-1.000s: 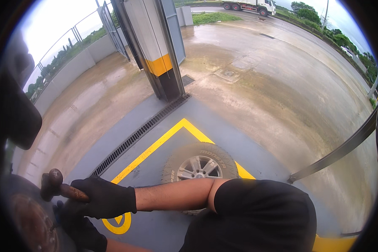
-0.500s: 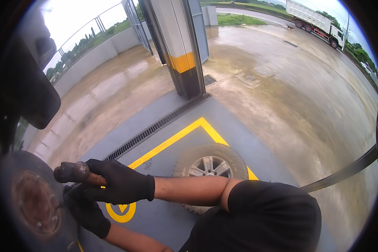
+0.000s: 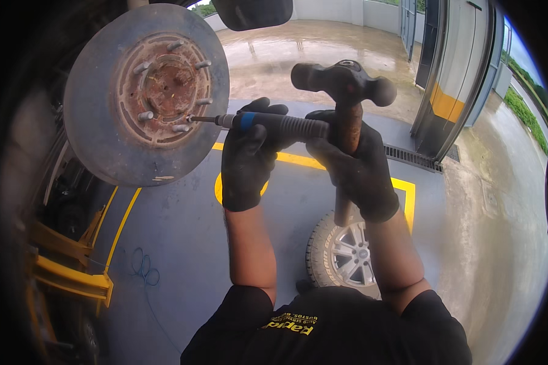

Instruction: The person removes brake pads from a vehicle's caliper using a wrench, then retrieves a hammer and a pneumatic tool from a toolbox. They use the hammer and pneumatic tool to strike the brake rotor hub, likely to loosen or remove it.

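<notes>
A rusty brake drum (image 3: 88,100) with several wheel studs fills the upper left. My left hand (image 3: 243,170), in a black glove, is closed around an impact screwdriver (image 3: 292,126) with a blue band and ribbed grip. The driver lies level, its thin tip against the rusty centre part beside a lower stud. My gloved right hand (image 3: 368,173) grips a ball-peen hammer (image 3: 347,85) by its wooden handle, head upward. Its fingers meet the ribbed end of the driver; whether they press on it I cannot tell.
A wheel with a tyre (image 3: 329,249) lies on the grey floor below my right forearm. Yellow metal lift arms (image 3: 73,277) stand at lower left, near a thin blue hose (image 3: 145,274). A drain grate (image 3: 411,158) runs to a pillar (image 3: 453,73) at the right.
The view has swung left, bringing the drum fully into sight. The impact screwdriver now shows clearly between my hands. The hammer has come upright in my right hand.
</notes>
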Demonstrator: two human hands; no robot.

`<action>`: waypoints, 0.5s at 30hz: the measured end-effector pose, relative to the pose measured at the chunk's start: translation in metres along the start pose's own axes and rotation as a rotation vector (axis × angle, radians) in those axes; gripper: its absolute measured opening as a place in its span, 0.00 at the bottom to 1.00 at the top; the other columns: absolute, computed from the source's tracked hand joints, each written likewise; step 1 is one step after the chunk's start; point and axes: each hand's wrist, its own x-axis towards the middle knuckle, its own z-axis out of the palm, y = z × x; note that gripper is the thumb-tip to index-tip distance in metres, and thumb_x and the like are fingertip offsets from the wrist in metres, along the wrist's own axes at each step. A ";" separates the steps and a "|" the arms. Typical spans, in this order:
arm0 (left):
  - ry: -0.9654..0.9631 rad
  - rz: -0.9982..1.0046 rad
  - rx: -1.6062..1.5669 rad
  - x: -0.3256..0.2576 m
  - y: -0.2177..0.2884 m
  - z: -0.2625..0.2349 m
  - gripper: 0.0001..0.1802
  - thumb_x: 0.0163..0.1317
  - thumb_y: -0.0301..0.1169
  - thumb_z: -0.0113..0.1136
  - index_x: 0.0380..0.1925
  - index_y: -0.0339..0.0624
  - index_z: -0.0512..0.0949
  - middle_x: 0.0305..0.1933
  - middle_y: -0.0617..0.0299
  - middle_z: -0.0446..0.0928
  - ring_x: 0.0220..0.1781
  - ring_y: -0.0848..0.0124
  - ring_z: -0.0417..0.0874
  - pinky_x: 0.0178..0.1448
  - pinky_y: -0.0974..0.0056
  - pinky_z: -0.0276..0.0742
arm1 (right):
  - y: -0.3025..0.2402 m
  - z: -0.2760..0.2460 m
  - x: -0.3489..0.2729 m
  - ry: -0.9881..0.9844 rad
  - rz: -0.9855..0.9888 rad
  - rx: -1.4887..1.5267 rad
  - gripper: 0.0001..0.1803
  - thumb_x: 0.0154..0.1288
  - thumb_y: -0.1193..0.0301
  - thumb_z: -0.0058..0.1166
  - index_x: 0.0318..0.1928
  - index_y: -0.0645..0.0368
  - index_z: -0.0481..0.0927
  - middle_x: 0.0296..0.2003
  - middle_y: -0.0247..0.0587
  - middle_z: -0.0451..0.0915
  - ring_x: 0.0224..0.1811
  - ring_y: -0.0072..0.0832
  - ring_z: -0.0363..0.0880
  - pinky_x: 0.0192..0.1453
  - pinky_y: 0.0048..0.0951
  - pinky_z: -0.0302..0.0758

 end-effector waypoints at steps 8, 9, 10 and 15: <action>0.115 0.145 0.140 -0.002 -0.003 0.003 0.27 0.66 0.37 0.58 0.59 0.32 0.67 0.49 0.48 0.78 0.48 0.60 0.83 0.54 0.58 0.81 | 0.023 0.001 0.004 0.025 -0.011 0.025 0.20 0.62 0.75 0.56 0.55 0.65 0.76 0.36 0.35 0.78 0.29 0.15 0.71 0.32 0.19 0.68; 0.142 0.118 0.054 -0.001 -0.004 0.011 0.27 0.66 0.37 0.59 0.59 0.32 0.67 0.49 0.48 0.78 0.48 0.60 0.83 0.54 0.58 0.82 | 0.017 0.002 0.004 0.033 0.061 0.042 0.20 0.62 0.74 0.55 0.55 0.65 0.76 0.35 0.35 0.78 0.28 0.15 0.71 0.32 0.18 0.67; 0.160 0.088 -0.034 0.000 -0.005 0.016 0.27 0.66 0.37 0.59 0.59 0.32 0.67 0.49 0.48 0.78 0.47 0.59 0.83 0.54 0.58 0.82 | 0.012 0.002 0.003 0.051 0.129 0.058 0.19 0.63 0.73 0.55 0.55 0.66 0.76 0.34 0.34 0.78 0.27 0.14 0.70 0.31 0.17 0.67; 0.126 0.037 0.195 -0.009 0.001 -0.012 0.30 0.64 0.33 0.60 0.62 0.33 0.63 0.54 0.45 0.75 0.57 0.54 0.79 0.59 0.52 0.79 | 0.012 0.013 -0.003 0.071 -0.016 0.131 0.18 0.64 0.73 0.55 0.54 0.66 0.76 0.32 0.34 0.78 0.25 0.13 0.70 0.27 0.17 0.66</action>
